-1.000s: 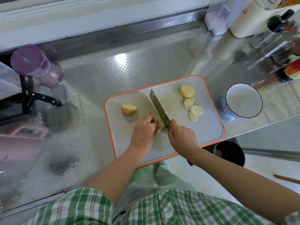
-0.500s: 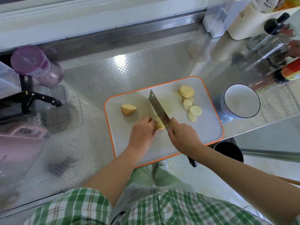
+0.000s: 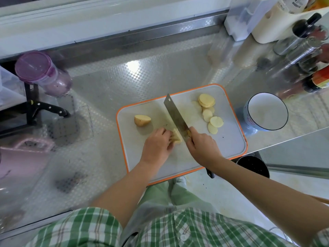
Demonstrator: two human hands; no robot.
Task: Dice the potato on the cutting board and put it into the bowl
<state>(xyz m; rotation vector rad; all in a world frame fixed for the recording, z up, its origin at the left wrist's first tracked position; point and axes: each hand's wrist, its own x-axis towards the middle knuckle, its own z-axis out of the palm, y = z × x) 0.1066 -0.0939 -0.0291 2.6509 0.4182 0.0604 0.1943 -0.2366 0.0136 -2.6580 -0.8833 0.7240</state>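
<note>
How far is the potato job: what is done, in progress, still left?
Done: round slices lie on the cutting board. In hand: the left hand holds a potato piece while the right hand cuts it with the knife. Left: the end piece, all dicing, filling the empty bowl.

The counter (image 3: 142, 82) is that checker-embossed steel, pretty shiny, with a glare spot toward the back. Far left there's a clear jar with a purple lid (image 3: 41, 72), and just below it a black-handled knife (image 3: 48, 108) pokes out of a black rack (image 3: 32, 97). Lower left is some pink thing (image 3: 26, 157), too blurry to call. The top right corner is crowded: a white plastic container (image 3: 240, 18), a cream holder (image 3: 277, 24) right beside it, a steel bottle with a black cap (image 3: 300, 34), a steel shaker (image 3: 306, 49), plus a dark bottle with a red-orange label (image 3: 320, 80). Below the counter edge on the right sits a round black tub (image 3: 252, 166). At the bottom of the view: green plaid shirt (image 3: 178, 229), pale green trousers (image 3: 163, 195).
</note>
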